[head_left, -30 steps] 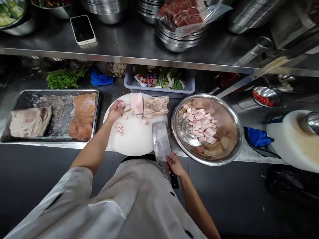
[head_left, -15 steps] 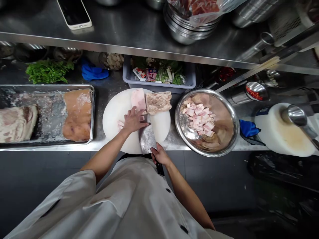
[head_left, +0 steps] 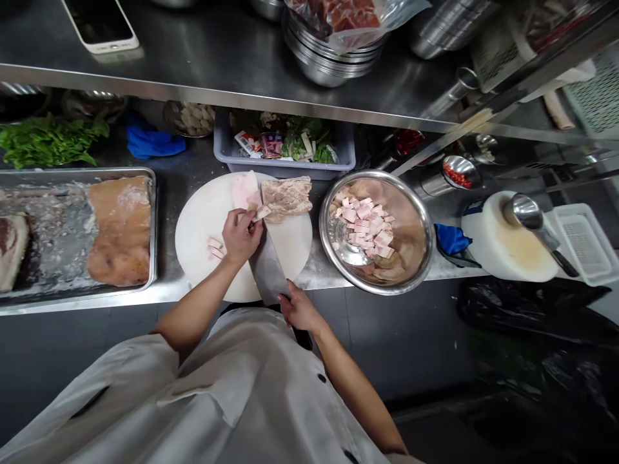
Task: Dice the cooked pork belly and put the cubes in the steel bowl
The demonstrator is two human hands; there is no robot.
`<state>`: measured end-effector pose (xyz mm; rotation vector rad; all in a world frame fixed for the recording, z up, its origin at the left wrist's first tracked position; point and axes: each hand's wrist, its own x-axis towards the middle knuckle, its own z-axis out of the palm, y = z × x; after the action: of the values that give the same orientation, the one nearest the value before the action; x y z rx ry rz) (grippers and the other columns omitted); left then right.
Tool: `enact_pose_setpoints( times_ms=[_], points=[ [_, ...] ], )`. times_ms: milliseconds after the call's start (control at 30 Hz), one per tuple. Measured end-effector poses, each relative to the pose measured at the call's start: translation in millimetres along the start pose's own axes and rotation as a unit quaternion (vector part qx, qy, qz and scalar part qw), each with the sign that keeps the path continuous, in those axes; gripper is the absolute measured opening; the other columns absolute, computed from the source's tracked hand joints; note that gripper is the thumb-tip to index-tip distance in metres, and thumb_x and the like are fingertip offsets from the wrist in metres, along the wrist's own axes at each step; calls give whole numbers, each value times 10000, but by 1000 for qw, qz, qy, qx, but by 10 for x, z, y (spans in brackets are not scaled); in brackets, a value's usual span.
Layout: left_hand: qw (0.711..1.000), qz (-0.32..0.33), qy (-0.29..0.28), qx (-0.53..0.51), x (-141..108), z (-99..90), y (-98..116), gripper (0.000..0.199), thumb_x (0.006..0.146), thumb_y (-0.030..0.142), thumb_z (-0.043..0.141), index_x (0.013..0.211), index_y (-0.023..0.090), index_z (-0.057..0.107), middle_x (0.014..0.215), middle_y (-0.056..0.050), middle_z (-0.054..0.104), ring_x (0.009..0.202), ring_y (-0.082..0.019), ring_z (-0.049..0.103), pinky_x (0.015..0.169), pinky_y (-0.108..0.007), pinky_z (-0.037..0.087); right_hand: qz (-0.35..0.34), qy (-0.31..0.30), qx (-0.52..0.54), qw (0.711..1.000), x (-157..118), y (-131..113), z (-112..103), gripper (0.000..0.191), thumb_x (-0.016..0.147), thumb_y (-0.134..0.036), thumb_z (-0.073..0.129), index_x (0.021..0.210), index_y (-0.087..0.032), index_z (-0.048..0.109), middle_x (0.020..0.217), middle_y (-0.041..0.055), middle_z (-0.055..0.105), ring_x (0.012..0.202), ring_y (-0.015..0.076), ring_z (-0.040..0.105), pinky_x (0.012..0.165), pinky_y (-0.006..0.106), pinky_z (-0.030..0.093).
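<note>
My right hand (head_left: 300,309) is closed round the dark handle of a cleaver (head_left: 269,265), its broad blade lying over the round white cutting board (head_left: 198,225). Just left of the blade's far end, my left hand (head_left: 240,237) pinches a small pale piece of pork (head_left: 262,212) between its fingertips. Beyond it on the board lie a pale pink slab of pork (head_left: 245,189) and a browner, rough-surfaced pork block (head_left: 287,197). A few cut pork pieces (head_left: 215,248) rest on the board's left part. Right of the board, a steel bowl (head_left: 425,258) holds many pork cubes (head_left: 366,224).
At left a metal tray (head_left: 153,238) carries large pork slabs (head_left: 120,229). Behind the board stands a grey bin (head_left: 285,167) of scraps and greens, under a steel shelf (head_left: 203,96). A white container (head_left: 503,251) with a ladle (head_left: 527,212) stands right of the bowl.
My left hand was spread flat on the pork beside the blade; now it is lifted slightly and pinches a small piece. The cleaver blade has tilted over. The whole view has shifted to the right.
</note>
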<state>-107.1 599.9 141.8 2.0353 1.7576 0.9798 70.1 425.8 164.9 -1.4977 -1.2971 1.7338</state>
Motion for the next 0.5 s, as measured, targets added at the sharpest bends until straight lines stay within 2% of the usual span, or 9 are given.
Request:
enact_pose_setpoints(
  times_ms=[67,133,200,267,300,333,367,433,500],
  points=[
    [999,41,0,-28,104,146,510,353,956,430,505,1171,192,652,1232,-136,561,1104,-246,593,962,-387,500,5,71,6,997,-268,-26,-171,244,921,-399,584,1097,-246,514,492,-113,482,336,116,458,373,225,363],
    [994,93,-25,-59,293,424,1119,352,968,448,492,1173,210,651,1243,-129,565,1193,-262,552,1027,-415,467,25,166,48,985,-558,-8,-352,297,919,-465,592,1102,-251,501,509,-113,482,337,114,452,354,222,355],
    [983,145,-72,-91,539,736,1655,373,976,448,485,1254,239,621,1299,-120,554,1221,-266,537,1044,-444,448,38,283,92,954,-833,48,-527,322,920,-534,579,1050,-260,469,519,-116,481,336,110,456,335,214,358],
    [976,158,-104,-104,766,937,1924,419,962,469,510,1310,248,587,1358,-117,540,1247,-291,520,1047,-490,435,41,399,115,909,-1064,135,-690,351,912,-578,579,981,-268,431,517,-121,484,330,107,467,327,208,372],
    [975,159,-116,-107,844,960,1919,421,960,466,507,1305,238,587,1342,-114,560,1237,-294,526,1044,-499,434,43,446,122,886,-1161,189,-766,368,905,-591,588,955,-271,415,513,-123,487,326,106,473,325,206,380],
    [973,158,-131,-105,888,926,1816,405,964,450,486,1280,222,600,1293,-110,599,1211,-287,541,1042,-492,438,46,479,128,867,-1246,249,-837,383,897,-600,598,933,-273,402,508,-125,488,323,105,478,325,204,386],
    [973,152,-146,-91,890,835,1623,387,962,433,468,1240,211,620,1231,-102,636,1173,-279,564,1033,-477,447,48,501,138,853,-1319,315,-902,397,889,-607,607,915,-274,392,502,-128,487,319,104,481,325,202,390],
    [982,101,-162,-2,763,521,1048,377,936,451,457,1136,200,655,1127,-96,674,1105,-290,597,1000,-482,469,52,518,163,838,-1428,451,-1007,417,877,-619,618,897,-275,382,491,-132,490,312,102,482,324,199,394],
    [979,38,-135,149,478,115,397,438,892,548,458,1128,229,645,1139,-95,667,1097,-342,593,949,-553,479,55,522,193,829,-1487,577,-1082,428,867,-623,627,895,-275,381,485,-134,500,305,101,477,319,199,395]
  ],
)
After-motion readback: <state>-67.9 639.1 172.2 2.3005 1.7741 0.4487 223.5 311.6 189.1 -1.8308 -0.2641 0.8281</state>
